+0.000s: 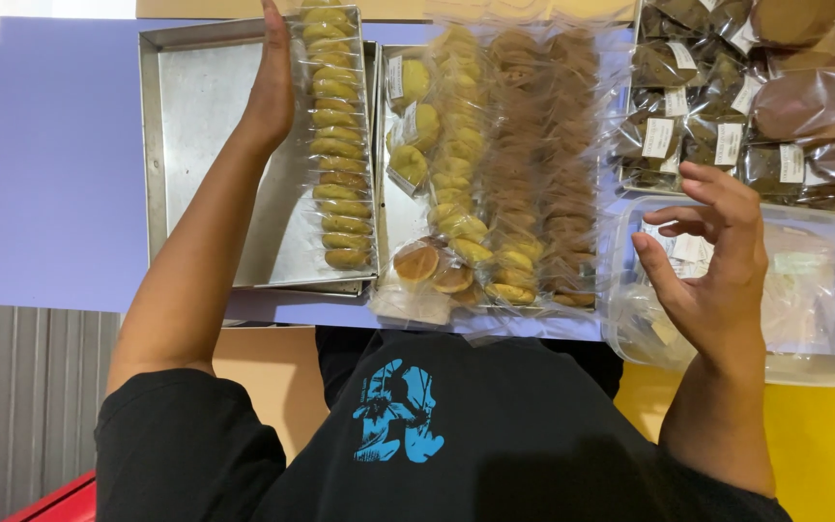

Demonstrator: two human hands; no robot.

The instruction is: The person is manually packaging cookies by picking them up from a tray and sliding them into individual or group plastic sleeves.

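My left hand (271, 87) lies flat, fingers together, against the left side of a long clear sleeve of yellow-green cookies (338, 145) that sits along the right wall of a metal tray (195, 106). My right hand (712, 256) hovers open, fingers spread and curled, above a clear plastic tub (823, 358) holding small packets. It holds nothing. Between the hands lie more sleeves of yellow cookies (461, 155) and brown cookies (543, 164) on a second tray.
Small bagged dark cookies with white labels (688, 126) and larger brown rounds (799, 101) fill the far right. All rests on a pale purple tabletop (60, 164). A grey corrugated wall lies at the left, a yellow surface at lower right.
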